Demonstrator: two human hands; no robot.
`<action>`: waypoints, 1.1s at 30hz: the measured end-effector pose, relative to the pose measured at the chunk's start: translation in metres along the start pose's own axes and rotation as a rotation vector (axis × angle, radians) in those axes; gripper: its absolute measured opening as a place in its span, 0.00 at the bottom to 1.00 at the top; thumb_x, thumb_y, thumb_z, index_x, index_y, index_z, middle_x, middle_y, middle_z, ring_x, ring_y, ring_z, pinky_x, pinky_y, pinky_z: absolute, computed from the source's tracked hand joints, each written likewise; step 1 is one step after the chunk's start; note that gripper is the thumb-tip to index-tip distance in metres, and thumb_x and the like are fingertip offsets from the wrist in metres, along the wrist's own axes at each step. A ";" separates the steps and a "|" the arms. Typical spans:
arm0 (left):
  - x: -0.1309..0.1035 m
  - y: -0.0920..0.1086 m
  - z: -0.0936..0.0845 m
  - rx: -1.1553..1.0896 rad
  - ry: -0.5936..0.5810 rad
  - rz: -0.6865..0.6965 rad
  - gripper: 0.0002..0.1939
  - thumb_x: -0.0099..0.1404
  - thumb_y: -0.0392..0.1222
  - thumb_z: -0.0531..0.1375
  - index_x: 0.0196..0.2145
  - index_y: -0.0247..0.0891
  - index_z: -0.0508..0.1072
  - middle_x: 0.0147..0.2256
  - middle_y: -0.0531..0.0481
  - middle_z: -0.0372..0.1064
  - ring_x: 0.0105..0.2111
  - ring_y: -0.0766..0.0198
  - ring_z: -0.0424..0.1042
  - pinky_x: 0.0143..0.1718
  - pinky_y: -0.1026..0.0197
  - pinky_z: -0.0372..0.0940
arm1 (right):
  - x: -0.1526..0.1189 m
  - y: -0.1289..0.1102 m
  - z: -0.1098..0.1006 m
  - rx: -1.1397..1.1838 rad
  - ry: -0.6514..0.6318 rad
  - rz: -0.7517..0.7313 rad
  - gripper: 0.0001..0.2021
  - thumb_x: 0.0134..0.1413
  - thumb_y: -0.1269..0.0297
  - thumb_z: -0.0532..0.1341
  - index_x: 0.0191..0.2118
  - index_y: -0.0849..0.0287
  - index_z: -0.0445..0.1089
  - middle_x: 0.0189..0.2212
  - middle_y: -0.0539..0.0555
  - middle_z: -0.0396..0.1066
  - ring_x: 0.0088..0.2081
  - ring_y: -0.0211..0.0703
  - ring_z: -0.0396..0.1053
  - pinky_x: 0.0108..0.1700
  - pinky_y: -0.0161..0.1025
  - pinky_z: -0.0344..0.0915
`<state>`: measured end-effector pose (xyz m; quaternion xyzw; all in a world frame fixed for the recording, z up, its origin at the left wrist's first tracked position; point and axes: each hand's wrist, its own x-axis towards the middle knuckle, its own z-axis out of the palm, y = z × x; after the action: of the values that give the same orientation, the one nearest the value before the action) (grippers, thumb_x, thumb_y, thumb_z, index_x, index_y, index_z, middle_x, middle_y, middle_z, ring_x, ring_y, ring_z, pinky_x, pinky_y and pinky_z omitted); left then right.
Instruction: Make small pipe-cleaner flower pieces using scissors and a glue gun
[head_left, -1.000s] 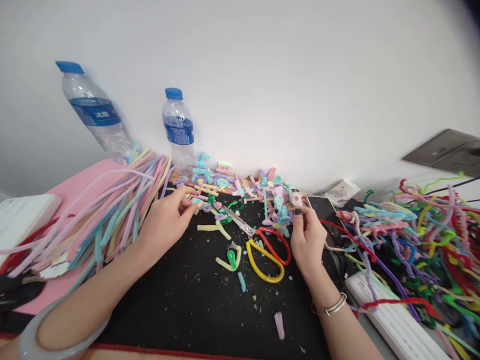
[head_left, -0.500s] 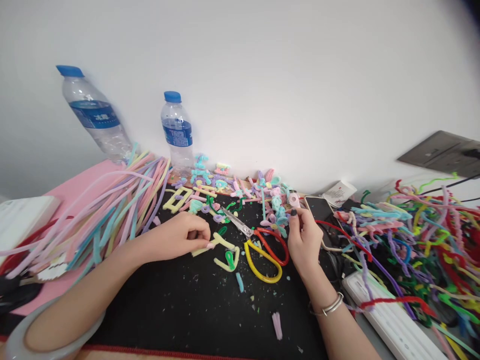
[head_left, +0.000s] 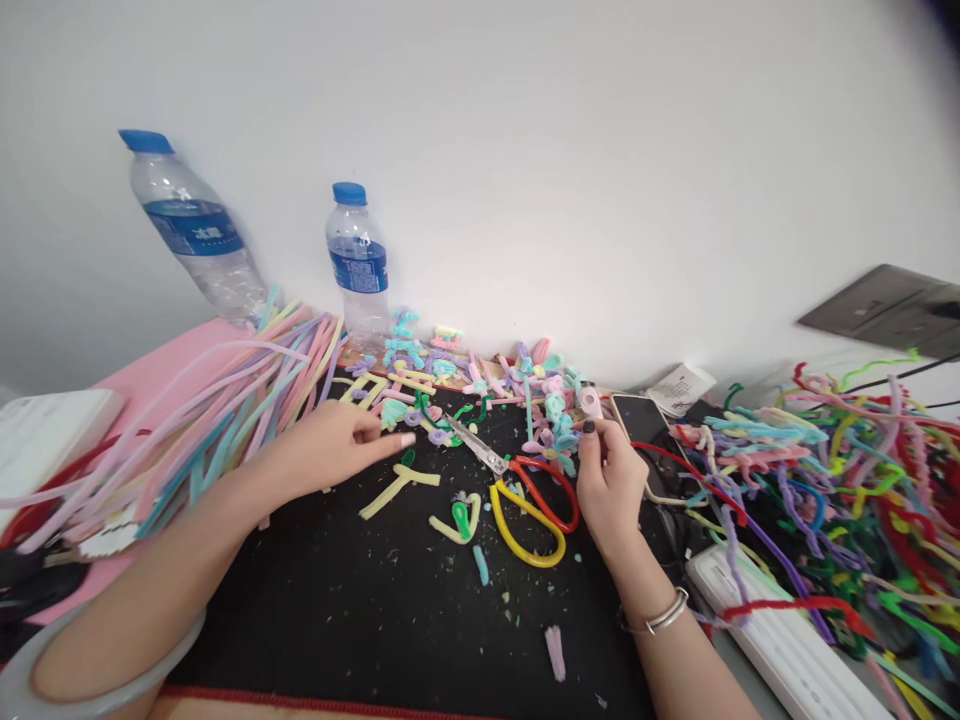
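Note:
My left hand [head_left: 334, 447] hovers over the black mat [head_left: 337, 600], its thumb stretched out to the right and its other fingers curled and partly hidden. Just below it a pale yellow Y-shaped pipe-cleaner piece [head_left: 397, 487] lies loose. My right hand [head_left: 613, 480] is closed, thumb against fingers, beside a pink ringed piece [head_left: 591, 402]; whatever it pinches is hidden. Between the hands lie scissors [head_left: 491, 460] with one red and one yellow handle, blades apart. A yellow V-shaped piece with a green loop [head_left: 459, 518] rests left of their handles.
Long pastel pipe cleaners [head_left: 247, 400] cover the left side. Two water bottles [head_left: 358, 262] stand by the wall. Small fuzzy shapes [head_left: 442, 370] line the mat's back edge. At right are a phone [head_left: 640, 420], a white power strip [head_left: 780, 630] and a tangle of coloured pipe cleaners [head_left: 847, 470].
My left hand has let go of the yellow Y-shaped piece and moved up and left. That piece now lies turned on the mat. My right hand has hardly moved.

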<state>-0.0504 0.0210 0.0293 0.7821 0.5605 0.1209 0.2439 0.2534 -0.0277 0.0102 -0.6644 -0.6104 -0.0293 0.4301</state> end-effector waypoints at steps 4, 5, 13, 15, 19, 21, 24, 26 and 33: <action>0.008 0.005 0.006 -0.074 0.321 0.058 0.19 0.61 0.51 0.54 0.47 0.40 0.69 0.27 0.53 0.69 0.22 0.64 0.64 0.25 0.64 0.57 | -0.002 -0.002 0.002 0.000 -0.011 -0.018 0.10 0.59 0.63 0.51 0.33 0.59 0.67 0.18 0.47 0.61 0.18 0.38 0.56 0.24 0.35 0.53; 0.010 0.006 0.009 -0.089 0.315 0.088 0.23 0.61 0.50 0.54 0.52 0.41 0.65 0.30 0.52 0.70 0.22 0.64 0.65 0.26 0.64 0.58 | -0.003 -0.003 0.002 0.009 -0.025 -0.021 0.10 0.59 0.63 0.51 0.32 0.59 0.67 0.17 0.47 0.61 0.18 0.37 0.56 0.24 0.35 0.53; 0.017 0.012 0.023 -0.117 0.424 0.229 0.15 0.65 0.45 0.51 0.37 0.41 0.76 0.39 0.48 0.76 0.42 0.56 0.72 0.46 0.58 0.63 | -0.009 -0.011 0.004 0.053 -0.116 -0.065 0.10 0.59 0.65 0.51 0.31 0.58 0.66 0.17 0.46 0.60 0.18 0.37 0.58 0.24 0.34 0.55; 0.014 0.014 0.024 -0.152 0.562 0.200 0.15 0.65 0.46 0.51 0.38 0.41 0.76 0.40 0.49 0.76 0.43 0.56 0.72 0.48 0.57 0.63 | -0.011 -0.014 0.005 0.087 -0.157 -0.082 0.09 0.60 0.65 0.50 0.32 0.58 0.66 0.20 0.48 0.64 0.21 0.38 0.61 0.26 0.34 0.58; 0.009 0.018 0.025 -0.197 0.642 0.231 0.15 0.65 0.46 0.52 0.35 0.40 0.77 0.39 0.49 0.77 0.44 0.57 0.73 0.50 0.59 0.63 | -0.018 -0.023 0.013 0.116 -0.344 -0.190 0.08 0.56 0.67 0.55 0.42 0.58 0.65 0.31 0.53 0.70 0.32 0.43 0.67 0.35 0.38 0.64; 0.009 0.019 0.026 -0.206 0.625 0.215 0.15 0.65 0.46 0.53 0.36 0.39 0.77 0.39 0.49 0.77 0.43 0.58 0.73 0.49 0.60 0.64 | -0.021 -0.027 0.019 0.041 -0.438 -0.264 0.13 0.53 0.67 0.58 0.46 0.58 0.64 0.37 0.55 0.70 0.38 0.48 0.66 0.41 0.42 0.63; 0.008 0.020 0.027 -0.211 0.605 0.117 0.15 0.64 0.48 0.54 0.38 0.41 0.77 0.40 0.51 0.77 0.38 0.59 0.74 0.41 0.62 0.66 | -0.024 -0.032 0.026 -0.089 -0.473 -0.305 0.15 0.52 0.68 0.58 0.48 0.59 0.64 0.41 0.58 0.70 0.42 0.52 0.65 0.44 0.47 0.62; 0.009 0.020 0.028 -0.225 0.594 0.069 0.15 0.64 0.50 0.54 0.39 0.42 0.77 0.39 0.52 0.77 0.34 0.59 0.75 0.36 0.63 0.67 | -0.025 -0.032 0.029 -0.135 -0.461 -0.291 0.15 0.52 0.69 0.57 0.48 0.61 0.64 0.40 0.59 0.70 0.40 0.52 0.65 0.42 0.46 0.62; 0.012 0.018 0.030 -0.397 0.588 0.046 0.16 0.64 0.50 0.53 0.42 0.39 0.75 0.43 0.49 0.75 0.43 0.56 0.73 0.44 0.60 0.67 | -0.020 -0.023 0.031 -0.083 -0.431 -0.277 0.13 0.49 0.69 0.57 0.43 0.61 0.67 0.32 0.56 0.69 0.36 0.49 0.65 0.39 0.43 0.61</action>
<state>-0.0179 0.0203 0.0119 0.6636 0.5544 0.4532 0.2166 0.2139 -0.0275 -0.0083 -0.5825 -0.7714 0.0291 0.2545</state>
